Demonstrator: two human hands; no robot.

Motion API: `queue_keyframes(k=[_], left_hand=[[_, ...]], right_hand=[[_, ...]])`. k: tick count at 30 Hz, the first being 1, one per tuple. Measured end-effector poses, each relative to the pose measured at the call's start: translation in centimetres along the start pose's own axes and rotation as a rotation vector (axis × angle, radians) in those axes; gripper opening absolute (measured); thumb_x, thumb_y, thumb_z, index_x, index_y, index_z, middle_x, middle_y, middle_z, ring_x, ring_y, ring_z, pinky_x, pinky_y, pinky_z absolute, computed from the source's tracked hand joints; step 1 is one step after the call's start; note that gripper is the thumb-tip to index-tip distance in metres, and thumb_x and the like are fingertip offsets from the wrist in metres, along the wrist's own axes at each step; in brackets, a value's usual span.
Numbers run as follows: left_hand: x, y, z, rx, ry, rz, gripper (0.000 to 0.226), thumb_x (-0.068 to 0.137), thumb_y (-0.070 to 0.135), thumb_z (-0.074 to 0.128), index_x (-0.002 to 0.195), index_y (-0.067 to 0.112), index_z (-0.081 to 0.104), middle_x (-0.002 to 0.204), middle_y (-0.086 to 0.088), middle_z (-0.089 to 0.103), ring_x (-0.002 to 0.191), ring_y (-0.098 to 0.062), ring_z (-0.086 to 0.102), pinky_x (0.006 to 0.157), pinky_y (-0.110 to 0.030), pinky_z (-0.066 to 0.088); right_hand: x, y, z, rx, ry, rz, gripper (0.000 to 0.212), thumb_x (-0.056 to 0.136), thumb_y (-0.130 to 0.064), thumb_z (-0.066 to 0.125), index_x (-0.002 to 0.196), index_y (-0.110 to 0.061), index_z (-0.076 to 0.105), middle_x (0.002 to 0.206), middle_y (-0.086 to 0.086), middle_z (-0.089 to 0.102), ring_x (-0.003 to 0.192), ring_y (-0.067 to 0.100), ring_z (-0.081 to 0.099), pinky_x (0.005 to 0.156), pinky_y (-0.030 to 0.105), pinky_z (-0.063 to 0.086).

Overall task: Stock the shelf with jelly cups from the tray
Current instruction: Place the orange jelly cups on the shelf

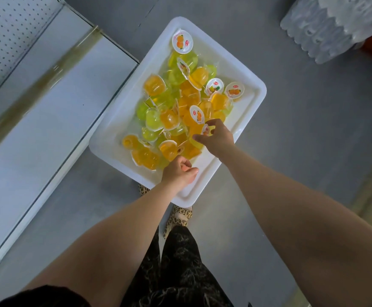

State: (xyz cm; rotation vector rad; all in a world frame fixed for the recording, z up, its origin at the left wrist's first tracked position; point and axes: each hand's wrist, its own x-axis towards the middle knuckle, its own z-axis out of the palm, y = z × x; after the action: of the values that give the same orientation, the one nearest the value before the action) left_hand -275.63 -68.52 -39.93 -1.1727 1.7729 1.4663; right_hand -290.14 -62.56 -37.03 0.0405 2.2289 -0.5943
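A white tray (258, 94) is seen lying on the grey floor (302, 140). It is filled with a loose pile of jelly cups (180, 100), orange and green, some tipped on their sides and a few showing printed lids. The pile is spread from the tray's 12 o'clock corner down toward its 6 o'clock end.

At about 4 o'clock of the pile, an orange cup (205, 130) with its printed lid on edge is pinched between the thumb and fingers of the right hand (216, 138).

The left hand (178, 173) is held over the tray's 6 o'clock end with its fingers curled. Its fingertips are placed just beside another orange-filled cup (169, 149). Whether anything is grasped by this hand cannot be told.

The white shelf (36, 129) is seen at 9 o'clock of the tray, just beside its long edge, with a perforated back panel (7, 29) at 10 o'clock.

A plastic-wrapped pack (327, 25) is seen at 1 o'clock, well apart from the tray. A leopard-print slipper (178, 218) is seen at the tray's 6 o'clock edge, with dark patterned trousers (180, 262) below it.
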Motion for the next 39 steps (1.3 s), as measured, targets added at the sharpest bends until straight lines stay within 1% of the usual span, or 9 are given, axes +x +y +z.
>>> queue_keyframes(k=[8,14,19,22,26,28,33,35,39], left_hand=[[-1.7,0.5,-0.8,-0.046,0.029,-0.043,0.056,0.075,0.051,0.078,0.116,0.02,0.054,0.109,0.006,0.054,0.098,-0.017,0.052,0.076,-0.027,0.043],[-4.8,1.6,-3.8,-0.32,0.048,-0.095,0.05,0.065,0.056,0.083,0.094,0.02,0.065,0.101,-0.003,0.07,0.094,-0.021,0.067,0.09,-0.037,0.056],[-9.8,4.3,-8.2,-0.404,0.174,-0.01,0.086,0.041,0.069,0.081,0.106,0.013,0.072,0.097,-0.004,0.072,0.09,-0.022,0.07,0.093,-0.038,0.055],[-13.9,6.0,-11.3,-0.509,0.216,0.125,0.061,0.045,0.054,0.084,0.087,0.01,0.076,0.073,-0.002,0.072,0.071,-0.017,0.068,0.094,-0.04,0.055],[-20.1,7.6,-16.7,-0.562,0.36,0.288,0.038,0.062,0.033,0.09,0.08,0.005,0.071,0.071,-0.006,0.067,0.066,-0.017,0.064,0.077,-0.03,0.057],[-23.5,8.2,-19.5,-0.548,0.438,0.359,0.032,0.066,0.032,0.088,0.079,0.009,0.069,0.07,-0.002,0.065,0.066,-0.015,0.062,0.071,-0.026,0.055],[-32.1,9.0,-26.6,-0.6,0.655,0.504,0.039,0.07,0.026,0.087,0.098,0.011,0.066,0.089,-0.001,0.065,0.084,-0.018,0.065,0.09,-0.042,0.056],[-35.7,9.1,-29.7,-0.593,0.722,0.566,0.058,0.069,0.027,0.088,0.117,0.007,0.063,0.099,-0.002,0.066,0.088,-0.014,0.065,0.082,-0.032,0.057],[-43.2,8.3,-35.9,-0.475,0.887,0.681,0.037,0.072,0.023,0.085,0.103,0.019,0.065,0.088,0.002,0.063,0.076,-0.009,0.057,0.06,-0.014,0.04]], right_hand=[[-2.2,-0.4,-1.2,0.047,-0.013,-0.016,0.056,0.078,-0.041,0.079,0.124,-0.023,0.054,0.11,0.002,0.064,0.09,0.018,0.06,0.053,0.02,0.038],[-5.9,-2.4,-4.9,0.012,0.052,-0.106,0.057,0.073,-0.045,0.082,0.12,-0.025,0.058,0.106,-0.002,0.064,0.096,0.02,0.062,0.083,0.035,0.054],[-10.7,-5.9,-7.9,0.016,0.076,-0.251,0.057,0.073,-0.037,0.084,0.123,-0.025,0.06,0.106,0.0,0.062,0.092,0.019,0.063,0.077,0.03,0.053],[-14.0,-8.8,-9.2,-0.021,0.071,-0.373,0.054,0.074,-0.031,0.082,0.123,-0.025,0.061,0.105,-0.001,0.062,0.083,0.016,0.061,0.07,0.028,0.052],[-18.4,-13.4,-9.8,-0.077,0.113,-0.558,0.061,0.07,-0.035,0.083,0.126,-0.024,0.062,0.114,0.001,0.065,0.107,0.021,0.062,0.091,0.037,0.053],[-21.1,-16.3,-10.0,-0.087,0.131,-0.651,0.064,0.07,-0.036,0.084,0.127,-0.024,0.06,0.115,0.003,0.065,0.108,0.021,0.061,0.086,0.029,0.051],[-29.1,-24.2,-10.8,-0.078,0.154,-0.882,0.075,0.068,-0.043,0.084,0.133,-0.022,0.053,0.114,0.002,0.065,0.108,0.023,0.061,0.087,0.032,0.05],[-33.1,-27.5,-11.0,-0.051,0.171,-1.002,0.076,0.067,-0.046,0.084,0.132,-0.023,0.052,0.116,0.003,0.065,0.108,0.022,0.061,0.088,0.031,0.048],[-41.2,-33.6,-10.1,-0.031,0.176,-1.221,0.071,0.068,-0.048,0.084,0.128,-0.023,0.055,0.107,0.0,0.065,0.099,0.017,0.061,0.08,0.028,0.045]])
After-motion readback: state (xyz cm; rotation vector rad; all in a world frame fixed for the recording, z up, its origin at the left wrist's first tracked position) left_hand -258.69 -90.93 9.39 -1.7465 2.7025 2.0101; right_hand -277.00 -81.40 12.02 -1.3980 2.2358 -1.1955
